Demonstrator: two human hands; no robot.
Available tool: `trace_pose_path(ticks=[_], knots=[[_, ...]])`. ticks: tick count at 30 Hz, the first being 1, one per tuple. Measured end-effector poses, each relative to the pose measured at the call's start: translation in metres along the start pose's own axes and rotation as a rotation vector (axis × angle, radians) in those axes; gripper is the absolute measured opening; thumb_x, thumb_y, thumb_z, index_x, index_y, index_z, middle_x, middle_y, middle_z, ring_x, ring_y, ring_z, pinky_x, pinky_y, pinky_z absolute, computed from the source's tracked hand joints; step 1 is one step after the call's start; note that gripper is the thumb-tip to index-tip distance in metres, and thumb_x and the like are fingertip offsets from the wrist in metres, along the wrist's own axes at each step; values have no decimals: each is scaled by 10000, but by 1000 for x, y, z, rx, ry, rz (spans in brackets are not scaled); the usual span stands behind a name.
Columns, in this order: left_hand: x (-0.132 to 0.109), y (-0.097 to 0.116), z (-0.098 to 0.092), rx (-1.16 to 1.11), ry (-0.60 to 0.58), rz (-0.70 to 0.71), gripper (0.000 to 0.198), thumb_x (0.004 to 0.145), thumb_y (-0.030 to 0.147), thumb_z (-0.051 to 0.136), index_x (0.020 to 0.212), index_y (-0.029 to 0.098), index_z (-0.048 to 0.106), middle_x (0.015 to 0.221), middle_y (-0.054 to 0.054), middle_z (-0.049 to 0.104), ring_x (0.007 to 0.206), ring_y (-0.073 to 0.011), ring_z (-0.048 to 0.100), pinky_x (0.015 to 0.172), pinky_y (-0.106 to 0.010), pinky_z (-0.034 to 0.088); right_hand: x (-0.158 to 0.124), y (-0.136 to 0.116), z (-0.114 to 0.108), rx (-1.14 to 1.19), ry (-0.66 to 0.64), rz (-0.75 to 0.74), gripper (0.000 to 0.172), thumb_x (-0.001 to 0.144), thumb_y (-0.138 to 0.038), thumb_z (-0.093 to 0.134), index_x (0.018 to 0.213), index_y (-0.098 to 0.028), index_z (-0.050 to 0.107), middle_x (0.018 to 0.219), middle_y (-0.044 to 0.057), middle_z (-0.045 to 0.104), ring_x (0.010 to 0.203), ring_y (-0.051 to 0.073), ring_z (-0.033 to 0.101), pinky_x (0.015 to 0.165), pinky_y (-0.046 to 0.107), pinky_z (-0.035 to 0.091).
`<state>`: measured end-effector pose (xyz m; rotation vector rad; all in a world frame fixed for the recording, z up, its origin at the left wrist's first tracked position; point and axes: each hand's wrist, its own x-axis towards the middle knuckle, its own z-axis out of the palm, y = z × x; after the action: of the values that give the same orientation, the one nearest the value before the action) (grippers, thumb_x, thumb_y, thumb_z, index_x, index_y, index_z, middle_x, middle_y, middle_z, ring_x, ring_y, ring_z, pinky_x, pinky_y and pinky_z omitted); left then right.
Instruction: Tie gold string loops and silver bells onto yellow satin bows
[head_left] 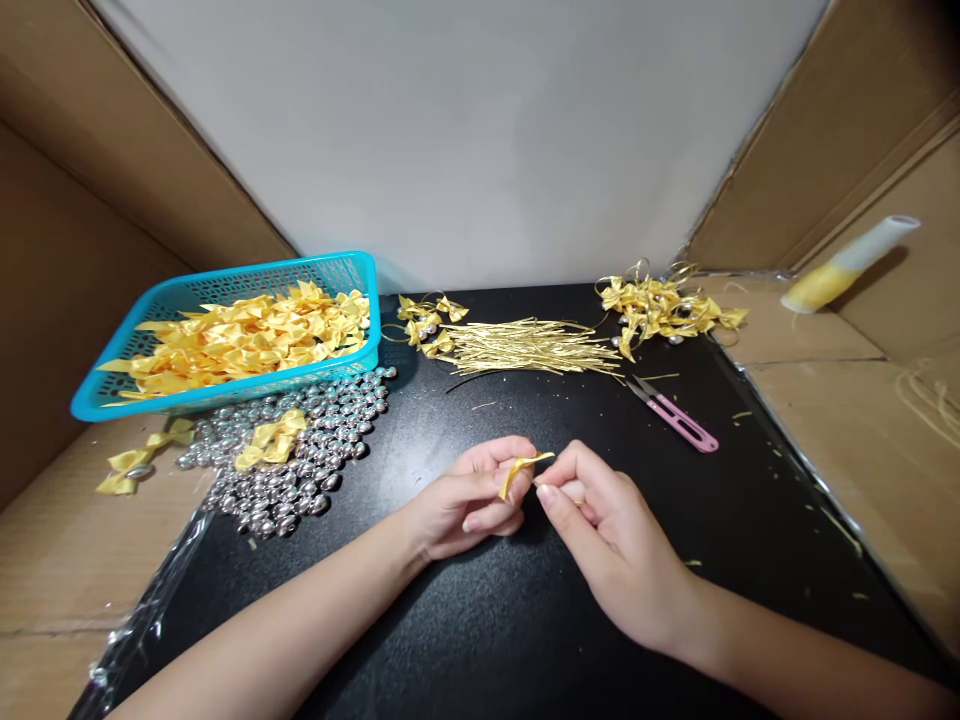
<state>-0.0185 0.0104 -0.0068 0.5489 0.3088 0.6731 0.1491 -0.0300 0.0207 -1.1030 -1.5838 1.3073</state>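
Above the grainy black tabletop (427, 640), a folded strip of satiny yellow ribbon (517, 472) sits pinched between the left hand's (469, 503) thumb and fingers, the other fingers curled beneath. The right hand (611, 535) bends in just beside it, thumb and forefinger drawn together; whether they grip anything, I cannot tell. Farther off lie smooth, glossy silver beads (292, 490) and pink-handled snips (688, 428). Beyond are thin metallic-gold ties (532, 350) and a perforated turquoise basket (373, 310) of pointed yellow bows (247, 345).
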Motion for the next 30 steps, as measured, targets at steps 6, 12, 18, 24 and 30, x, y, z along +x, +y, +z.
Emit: trace_pose_path(ticks=[6, 12, 18, 24, 30], knots=[[1, 1, -2, 85, -6, 7, 170, 774, 273, 719, 872, 166, 631, 560, 77, 517, 303, 13, 174, 378, -175, 133, 0, -3, -2, -28, -9, -4, 155, 938, -244, 418, 805, -203, 486, 534, -69, 447, 434, 75, 372, 439, 214, 274], [1, 0, -5, 118, -31, -5, 132, 791, 266, 700, 864, 172, 644, 548, 57, 531, 336, -3, 202, 405, -185, 129, -2, -3, 1, -12, -5, -40, 155, 949, -253, 415, 819, -216, 493, 577, -46, 525, 448, 86, 391, 462, 223, 315], [-1, -2, -3, 73, -29, 47, 127, 788, 253, 702, 890, 193, 656, 573, 60, 551, 329, 6, 216, 425, -196, 136, -3, -1, 2, -9, 1, -57, 138, 953, -251, 412, 836, -218, 478, 566, -59, 495, 424, 78, 340, 431, 218, 273], [-1, -2, -2, 66, -6, 42, 166, 756, 265, 737, 874, 185, 652, 573, 56, 573, 322, 2, 229, 430, -203, 127, -5, -1, 2, -13, 3, -56, 153, 955, -261, 411, 833, -206, 485, 565, -58, 490, 427, 72, 330, 421, 214, 253], [-1, -2, -3, 50, -28, 52, 144, 770, 250, 726, 890, 200, 664, 580, 54, 584, 336, -2, 234, 440, -197, 165, -6, -1, 3, 5, -9, -30, 144, 958, -242, 409, 840, -199, 480, 585, -52, 534, 441, 67, 409, 448, 204, 296]])
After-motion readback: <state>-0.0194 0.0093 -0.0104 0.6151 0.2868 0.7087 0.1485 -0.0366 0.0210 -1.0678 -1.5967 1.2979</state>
